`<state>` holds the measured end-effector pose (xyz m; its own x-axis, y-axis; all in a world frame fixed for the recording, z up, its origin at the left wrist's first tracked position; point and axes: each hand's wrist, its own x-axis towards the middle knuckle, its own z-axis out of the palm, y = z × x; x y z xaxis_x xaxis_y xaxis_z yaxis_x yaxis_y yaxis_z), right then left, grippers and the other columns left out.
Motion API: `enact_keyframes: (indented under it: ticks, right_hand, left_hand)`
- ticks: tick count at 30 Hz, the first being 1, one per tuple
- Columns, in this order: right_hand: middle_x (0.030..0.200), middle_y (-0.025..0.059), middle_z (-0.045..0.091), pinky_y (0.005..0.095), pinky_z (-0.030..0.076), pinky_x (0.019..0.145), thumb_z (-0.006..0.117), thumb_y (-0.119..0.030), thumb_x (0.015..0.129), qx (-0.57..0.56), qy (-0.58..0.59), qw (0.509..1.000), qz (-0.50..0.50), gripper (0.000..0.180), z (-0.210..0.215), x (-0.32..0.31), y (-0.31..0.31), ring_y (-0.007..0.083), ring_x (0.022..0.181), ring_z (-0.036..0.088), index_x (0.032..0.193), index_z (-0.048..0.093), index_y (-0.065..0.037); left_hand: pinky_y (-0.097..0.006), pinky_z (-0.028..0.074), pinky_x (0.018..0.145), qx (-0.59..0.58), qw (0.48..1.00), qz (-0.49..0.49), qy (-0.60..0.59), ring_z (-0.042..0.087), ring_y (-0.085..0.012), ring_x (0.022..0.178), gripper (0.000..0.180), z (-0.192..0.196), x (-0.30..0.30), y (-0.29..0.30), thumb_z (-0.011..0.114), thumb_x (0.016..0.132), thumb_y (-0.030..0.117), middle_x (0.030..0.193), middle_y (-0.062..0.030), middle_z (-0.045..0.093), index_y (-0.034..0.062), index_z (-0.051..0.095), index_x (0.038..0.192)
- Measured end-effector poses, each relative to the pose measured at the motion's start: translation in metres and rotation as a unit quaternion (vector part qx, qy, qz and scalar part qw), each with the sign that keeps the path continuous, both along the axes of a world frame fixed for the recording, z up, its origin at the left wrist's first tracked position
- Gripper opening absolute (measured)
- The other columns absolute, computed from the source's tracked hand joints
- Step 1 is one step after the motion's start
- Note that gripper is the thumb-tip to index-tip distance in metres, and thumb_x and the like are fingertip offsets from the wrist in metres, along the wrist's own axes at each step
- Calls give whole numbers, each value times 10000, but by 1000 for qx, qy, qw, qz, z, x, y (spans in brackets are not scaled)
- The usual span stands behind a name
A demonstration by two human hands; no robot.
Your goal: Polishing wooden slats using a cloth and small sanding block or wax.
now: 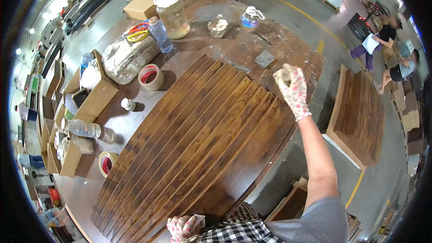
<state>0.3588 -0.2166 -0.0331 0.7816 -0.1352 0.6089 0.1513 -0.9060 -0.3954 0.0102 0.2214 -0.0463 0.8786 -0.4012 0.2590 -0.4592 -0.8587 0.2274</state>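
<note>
Dark brown wooden boards [193, 139] lie overlapped in a stepped row across the table in front of me. My right hand [291, 87], in a white glove with pink spots, is raised by the far right end of the boards. Its fingers are curled together, and anything between them is too small to make out. At the lower edge, my left hand [182, 228], gloved alike, is closed by the near end of the boards. A bit of white cloth or tissue [199, 219] sticks out of it. A small greyish square piece [264, 59] lies beyond the boards.
Tape rolls [150, 77], a clear bottle [83, 128] and an open carton [96, 103] stand left of the boards. Farther back are a large jug [173, 18], scissors [137, 32] and small jars [218, 27]. More stacked boards [357, 117] stand at right; people are beyond.
</note>
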Motion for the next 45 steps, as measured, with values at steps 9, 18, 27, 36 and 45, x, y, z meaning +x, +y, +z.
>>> enact_keyframes:
  ticks: [9,18,27,36,45]
  right_hand:
    - [1131,156,578,396,501,852,756,-123,792,52,48,990,124,459,-6,-49,78,313,1005,605,1222,604,-69]
    - [1005,150,556,409,500,780,712,-170,824,18,78,965,248,373,9,-153,221,297,915,569,1162,588,-74]
    - [1090,143,602,413,520,853,759,-203,781,166,149,874,432,458,18,-238,325,312,1006,604,1197,611,-83]
    - [1008,134,596,410,534,750,719,-184,811,3,35,973,229,355,17,-133,204,281,915,614,1127,609,-63]
    - [1081,115,585,430,512,824,729,-202,801,45,108,940,321,382,22,-203,181,294,1017,583,1158,610,-135]
  left_hand:
    - [-412,404,625,-45,995,6,94,567,-224,691,429,15,5,-4,792,675,355,902,5,648,240,674,1071]
    - [-383,402,583,-75,996,-8,45,576,-188,681,401,5,11,-8,756,719,363,875,22,656,217,656,1079]
    - [-367,418,562,-173,983,-64,-8,611,-221,662,276,-14,10,2,769,726,339,840,-29,659,183,695,941]
    - [-368,417,577,-122,992,-40,-11,584,-196,631,411,13,19,-12,809,679,313,851,26,655,200,658,1044]
    - [-373,406,612,-63,997,-15,-34,568,-193,693,467,1,11,-14,846,644,280,853,34,629,211,617,1045]
